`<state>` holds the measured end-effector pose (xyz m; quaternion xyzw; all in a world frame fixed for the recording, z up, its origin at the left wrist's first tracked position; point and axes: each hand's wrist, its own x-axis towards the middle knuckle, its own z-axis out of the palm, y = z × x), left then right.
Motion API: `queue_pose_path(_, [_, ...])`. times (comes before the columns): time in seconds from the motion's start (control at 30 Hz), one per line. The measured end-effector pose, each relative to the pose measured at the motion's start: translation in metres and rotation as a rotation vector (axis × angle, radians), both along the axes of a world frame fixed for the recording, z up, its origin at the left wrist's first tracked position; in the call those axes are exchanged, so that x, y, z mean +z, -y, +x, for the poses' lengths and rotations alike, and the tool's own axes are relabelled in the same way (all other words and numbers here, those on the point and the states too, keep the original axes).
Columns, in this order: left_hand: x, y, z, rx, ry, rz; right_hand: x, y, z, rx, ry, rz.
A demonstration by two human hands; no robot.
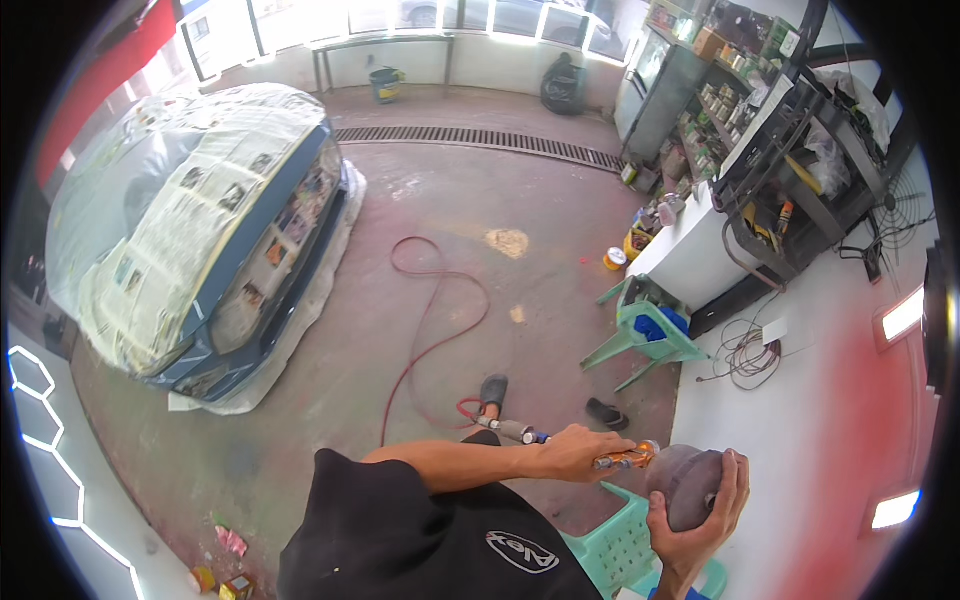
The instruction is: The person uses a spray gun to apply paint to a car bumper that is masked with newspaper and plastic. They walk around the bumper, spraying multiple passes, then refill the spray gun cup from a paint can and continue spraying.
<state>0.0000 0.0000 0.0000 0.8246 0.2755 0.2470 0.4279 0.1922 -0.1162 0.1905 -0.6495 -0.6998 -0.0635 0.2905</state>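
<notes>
My left hand [585,455] reaches across to the right and is closed around an orange-and-silver air spray gun [630,457]. A regulator-like fitting [515,430] and a red hose trail from the gun. My right hand [700,520] has its fingers wrapped around a rounded grey piece [690,485] with a darker face and a small hole. The gun's front end is right against or just beside this piece; I cannot tell whether they touch.
The red air hose [440,272] loops over the floor. A car masked with newspaper and film [220,250] stands at left. Green plastic chairs [640,340] [625,540] sit by the right wall, with loose footwear [607,414] near. Shelves of cans [725,100] and a floor drain [480,138] lie farther off.
</notes>
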Motion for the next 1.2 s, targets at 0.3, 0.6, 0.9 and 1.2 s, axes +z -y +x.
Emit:
queue_pose_path(0.3, [0.023, -0.291, 0.003, 0.122, 0.192, -0.057, -0.004, -0.307, 0.036, 0.162, -0.674, 0.267])
queue_pose_path(0.6, [0.025, -0.568, -0.048, 0.317, 0.333, -0.016, -0.048, -0.568, 0.056, -0.043, -1.092, 0.138])
queue_pose_path(0.9, [0.104, -0.889, -0.074, 0.206, 0.119, -0.431, -0.08, -0.903, 0.054, 0.329, -0.835, -0.163])
queue_pose_path(1.2, [0.188, -1.16, -0.02, -0.444, 0.443, -0.627, -0.025, -1.217, 0.025, 0.881, -0.23, -0.315])
